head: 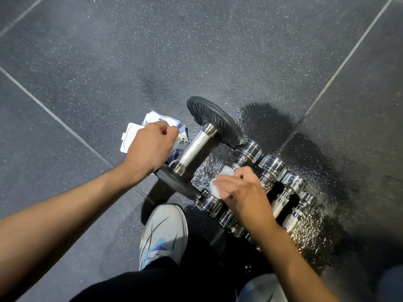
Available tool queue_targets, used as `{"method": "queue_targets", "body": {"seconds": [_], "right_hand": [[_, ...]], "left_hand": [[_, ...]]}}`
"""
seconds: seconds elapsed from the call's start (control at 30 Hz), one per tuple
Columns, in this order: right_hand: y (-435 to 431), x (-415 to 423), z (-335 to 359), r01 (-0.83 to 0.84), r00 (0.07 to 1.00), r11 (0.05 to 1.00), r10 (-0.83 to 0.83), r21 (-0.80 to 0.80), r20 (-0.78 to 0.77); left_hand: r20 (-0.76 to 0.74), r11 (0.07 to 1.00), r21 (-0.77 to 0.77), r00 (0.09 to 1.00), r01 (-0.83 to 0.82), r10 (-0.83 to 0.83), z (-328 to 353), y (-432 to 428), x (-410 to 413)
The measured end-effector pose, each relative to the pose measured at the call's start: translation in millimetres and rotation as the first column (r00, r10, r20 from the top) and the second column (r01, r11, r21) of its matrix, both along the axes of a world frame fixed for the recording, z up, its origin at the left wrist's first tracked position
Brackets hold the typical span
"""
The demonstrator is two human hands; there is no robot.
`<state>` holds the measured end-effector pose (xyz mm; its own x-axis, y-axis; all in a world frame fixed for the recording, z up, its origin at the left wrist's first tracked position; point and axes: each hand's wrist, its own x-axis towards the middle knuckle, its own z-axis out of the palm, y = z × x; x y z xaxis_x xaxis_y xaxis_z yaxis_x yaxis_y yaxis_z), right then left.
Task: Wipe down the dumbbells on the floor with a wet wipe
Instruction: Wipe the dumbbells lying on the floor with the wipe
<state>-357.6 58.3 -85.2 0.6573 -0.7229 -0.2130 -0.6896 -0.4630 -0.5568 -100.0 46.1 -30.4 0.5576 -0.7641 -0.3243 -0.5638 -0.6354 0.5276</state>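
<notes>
A large dumbbell [195, 147] with black plates and a knurled steel handle lies on the dark floor. To its right, several small chrome dumbbells [272, 165] lie side by side. My right hand [242, 189] grips a crumpled white wet wipe [217, 186] and holds it against the handle of the nearest chrome dumbbell. My left hand [150, 147] hovers with curled fingers over a white wet wipe packet [152, 120] with its flap open, left of the large dumbbell; its fingertips are hidden.
The floor [109, 62] is dark speckled rubber tile with pale seams. It looks wet and shiny around the chrome dumbbells. My white shoe [163, 234] stands just below the large dumbbell, and another shoe [261, 288] shows at the bottom edge.
</notes>
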Motion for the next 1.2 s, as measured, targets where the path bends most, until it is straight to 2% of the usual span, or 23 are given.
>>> {"method": "queue_targets", "body": {"seconds": [0.1, 0.2, 0.27, 0.37, 0.47, 0.57, 0.73, 0.83, 0.9, 1.0, 1.07, 1.1, 1.13, 1.2], "right_hand": [[-12.1, -0.5, -0.2, 0.193, 0.979, 0.97, -0.2, -0.145, -0.036], [-3.4, 5.4, -1.6, 0.269, 0.955, 0.954, -0.282, -0.13, -0.096], [14.3, 11.4, 2.3, 0.254, 0.959, 0.963, -0.263, -0.089, -0.11], [28.8, 9.7, 6.0, 0.201, 0.979, 0.979, -0.199, -0.03, 0.036], [5.5, 1.3, -3.3, 0.235, 0.97, 0.965, -0.241, -0.113, -0.036], [-3.8, 3.4, -8.1, 0.345, 0.939, 0.937, -0.345, -0.061, 0.012], [24.2, 7.0, -13.3, 0.297, 0.949, 0.955, -0.294, -0.014, 0.114], [6.8, 6.0, -11.9, 0.344, 0.939, 0.939, -0.345, 0.024, 0.011], [-6.8, 6.9, -10.4, 0.388, 0.921, 0.922, -0.388, 0.009, 0.024], [-2.8, 10.5, -5.4, 0.353, 0.935, 0.934, -0.351, -0.046, 0.046], [14.4, 14.9, 0.5, 0.413, 0.91, 0.911, -0.411, -0.02, 0.06], [24.3, 15.1, 2.2, 0.404, 0.91, 0.914, -0.405, 0.034, 0.085], [27.8, 16.0, 5.3, 0.367, 0.928, 0.93, -0.367, 0.004, 0.062], [22.8, 10.0, -4.4, 0.355, 0.93, 0.934, -0.349, -0.038, 0.116]], "left_hand": [[-0.01, 1.0, -0.003, 1.0, 0.007, -0.007, 0.0, 0.3, 0.1], [-0.022, 1.0, -0.006, 1.0, 0.009, -0.009, 1.3, 0.1, -0.6], [-0.013, 1.0, -0.003, 1.0, 0.009, -0.009, 1.6, 0.5, -1.5], [-0.005, 1.0, 0.006, 1.0, 0.008, -0.008, 2.1, 1.4, -2.6], [-0.002, 1.0, 0.007, 1.0, 0.02, -0.02, 4.5, 1.5, -4.6], [0.001, 1.0, 0.004, 1.0, 0.017, -0.017, 6.4, 1.7, -5.8], [0.005, 1.0, 0.01, 1.0, 0.022, -0.022, 8.4, 1.8, -6.4], [0.004, 0.999, 0.016, 1.0, 0.031, -0.031, 8.4, 1.9, -6.7], [0.008, 0.999, 0.006, 0.999, 0.039, -0.039, 9.1, 2.2, -7.3], [0.021, 0.998, -0.001, 0.998, 0.057, -0.057, 9.8, 1.9, -7.9], [0.034, 0.998, 0.007, 0.998, 0.059, -0.059, 8.4, 2.5, -6.5], [0.033, 0.998, 0.012, 0.997, 0.063, -0.063, 7.4, 2.6, -6.1], [0.028, 0.997, 0.016, 0.997, 0.072, -0.072, 7.0, 2.3, -6.8], [0.028, 0.996, 0.017, 0.995, 0.09, -0.091, 7.5, 1.8, -8.5]]}}
